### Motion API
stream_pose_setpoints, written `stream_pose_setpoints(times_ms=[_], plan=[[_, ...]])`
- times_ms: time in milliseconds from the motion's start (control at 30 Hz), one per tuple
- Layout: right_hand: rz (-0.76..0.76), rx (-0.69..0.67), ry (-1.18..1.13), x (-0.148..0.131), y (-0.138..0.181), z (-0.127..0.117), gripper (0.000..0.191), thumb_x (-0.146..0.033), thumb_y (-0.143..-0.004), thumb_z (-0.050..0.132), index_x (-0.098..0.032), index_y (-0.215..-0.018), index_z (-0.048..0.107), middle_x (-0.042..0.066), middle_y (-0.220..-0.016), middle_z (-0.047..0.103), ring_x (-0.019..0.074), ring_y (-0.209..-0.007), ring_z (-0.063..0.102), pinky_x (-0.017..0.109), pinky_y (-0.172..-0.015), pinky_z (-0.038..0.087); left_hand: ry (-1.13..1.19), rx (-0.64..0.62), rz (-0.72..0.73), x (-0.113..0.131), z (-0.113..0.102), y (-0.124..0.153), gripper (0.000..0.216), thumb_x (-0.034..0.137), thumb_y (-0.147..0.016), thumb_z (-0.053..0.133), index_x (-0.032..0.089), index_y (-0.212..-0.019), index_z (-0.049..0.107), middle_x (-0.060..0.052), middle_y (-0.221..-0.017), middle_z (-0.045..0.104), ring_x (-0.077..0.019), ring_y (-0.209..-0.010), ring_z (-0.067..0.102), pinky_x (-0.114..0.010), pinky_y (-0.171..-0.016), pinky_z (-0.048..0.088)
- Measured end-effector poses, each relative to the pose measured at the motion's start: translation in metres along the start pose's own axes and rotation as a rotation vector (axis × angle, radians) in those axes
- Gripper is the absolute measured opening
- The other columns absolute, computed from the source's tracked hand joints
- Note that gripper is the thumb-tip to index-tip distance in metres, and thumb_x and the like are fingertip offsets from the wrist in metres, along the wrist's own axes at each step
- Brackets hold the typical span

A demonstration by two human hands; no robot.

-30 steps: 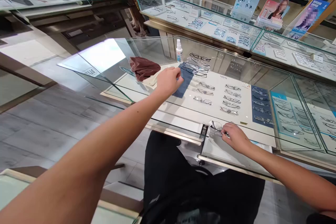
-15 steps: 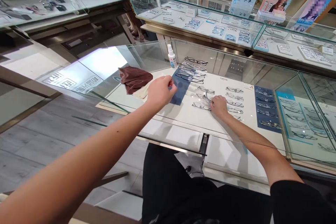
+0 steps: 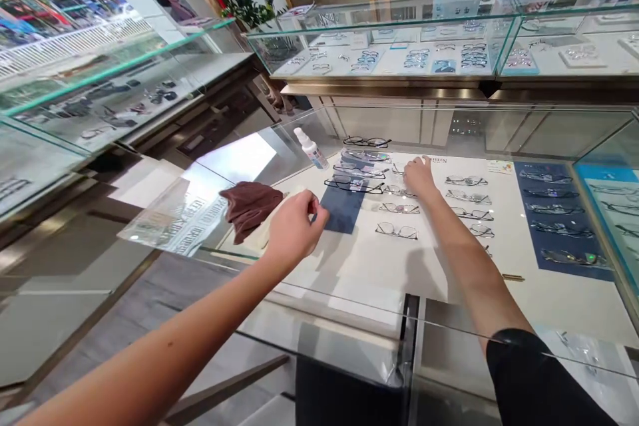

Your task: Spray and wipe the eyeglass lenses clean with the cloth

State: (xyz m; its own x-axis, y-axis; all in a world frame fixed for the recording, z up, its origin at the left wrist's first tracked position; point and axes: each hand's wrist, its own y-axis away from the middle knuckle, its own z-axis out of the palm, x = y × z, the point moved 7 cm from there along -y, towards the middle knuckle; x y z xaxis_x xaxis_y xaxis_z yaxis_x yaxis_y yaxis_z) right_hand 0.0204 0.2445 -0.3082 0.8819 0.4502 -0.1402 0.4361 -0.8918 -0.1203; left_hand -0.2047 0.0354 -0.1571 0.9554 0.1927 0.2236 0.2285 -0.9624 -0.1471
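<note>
My right hand (image 3: 419, 178) reaches to the far end of the middle column of glasses, its fingers closed at a pair of eyeglasses (image 3: 398, 168) and hiding part of the frame. Closer to me in that column lie clear-lensed eyeglasses (image 3: 399, 208) and another pair (image 3: 396, 231). My left hand (image 3: 299, 226) hovers over the left part of the display, fingers curled in, with nothing visible in them. Beside it lie a crumpled brown cloth (image 3: 251, 208) and a pale cloth (image 3: 264, 234). Dark-framed eyeglasses (image 3: 355, 184) lie across a dark blue mat (image 3: 344, 210).
A white spray bottle (image 3: 312, 148) stands near the glass at the back left. To the right are another column of eyeglasses (image 3: 468, 197) and a blue mat (image 3: 554, 213) with several frames. Glass showcases (image 3: 389, 80) line the far side.
My right hand has moved away from me along the middle column, from its near pairs to its far end. My left hand stays curled near the cloths. The camera view has shifted and tilted up.
</note>
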Motion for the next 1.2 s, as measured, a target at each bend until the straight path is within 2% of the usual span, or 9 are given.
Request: stream_pose_setpoints(times_ms=[200,300,400,667,1000,1200], plan=[[0.037,-0.007,-0.007,0.004,-0.024,0.015,0.035,-0.006,-0.086,0.052,-0.016,-0.101,0.082,0.016,-0.104,0.079,0.0342,-0.119,0.056,0.063,-0.126,0.011,0.015,0.002,0.009,-0.008,-0.001,0.005,0.015,0.028,-0.085,0.05,0.025,-0.075,0.04,-0.003,-0.077,0.059,-0.0211,-0.073,0.054,-0.032,-0.067,0.037],[0.057,-0.021,-0.004,0.012,-0.026,0.02,0.035,-0.007,-0.086,0.052,-0.017,-0.1,0.083,0.016,-0.101,0.079,0.0353,-0.118,0.057,0.067,-0.126,0.006,0.016,-0.012,-0.004,-0.008,-0.002,0.007,0.015,0.029,-0.085,0.049,0.025,-0.074,0.04,-0.003,-0.076,0.059,-0.0209,-0.073,0.054,-0.032,-0.066,0.036],[0.068,-0.021,0.005,0.016,-0.024,0.022,0.034,-0.011,-0.089,0.052,-0.017,-0.102,0.083,0.017,-0.106,0.078,0.0361,-0.122,0.056,0.069,-0.127,0.003,0.002,-0.013,-0.016,-0.006,-0.005,0.007,0.015,0.029,-0.084,0.05,0.025,-0.074,0.04,-0.002,-0.076,0.059,-0.0208,-0.073,0.055,-0.032,-0.065,0.035],[0.067,-0.008,0.012,0.005,-0.015,0.023,0.034,-0.008,-0.089,0.053,-0.016,-0.104,0.082,0.017,-0.126,0.071,0.034,-0.132,0.049,0.059,-0.129,0.013,-0.021,-0.011,-0.016,-0.006,-0.003,0.004,0.015,0.028,-0.086,0.052,0.024,-0.076,0.042,-0.003,-0.079,0.061,-0.0209,-0.074,0.056,-0.031,-0.065,0.035],[0.081,-0.002,-0.015,0.004,-0.009,0.023,0.034,-0.011,-0.085,0.055,-0.015,-0.105,0.082,0.02,-0.132,0.068,0.0359,-0.133,0.046,0.061,-0.125,0.017,-0.012,-0.019,-0.016,-0.003,-0.001,0.002,0.015,0.026,-0.086,0.052,0.024,-0.076,0.042,-0.003,-0.08,0.063,-0.0219,-0.076,0.058,-0.032,-0.064,0.035],[0.113,-0.002,-0.067,0.011,-0.008,0.021,0.035,-0.025,-0.094,0.051,-0.014,-0.114,0.077,0.019,-0.139,0.066,0.0383,-0.138,0.044,0.061,-0.124,0.02,-0.026,-0.018,-0.012,-0.001,-0.001,0.002,0.015,0.027,-0.086,0.052,0.025,-0.076,0.042,-0.003,-0.08,0.063,-0.0225,-0.077,0.059,-0.032,-0.064,0.036]])
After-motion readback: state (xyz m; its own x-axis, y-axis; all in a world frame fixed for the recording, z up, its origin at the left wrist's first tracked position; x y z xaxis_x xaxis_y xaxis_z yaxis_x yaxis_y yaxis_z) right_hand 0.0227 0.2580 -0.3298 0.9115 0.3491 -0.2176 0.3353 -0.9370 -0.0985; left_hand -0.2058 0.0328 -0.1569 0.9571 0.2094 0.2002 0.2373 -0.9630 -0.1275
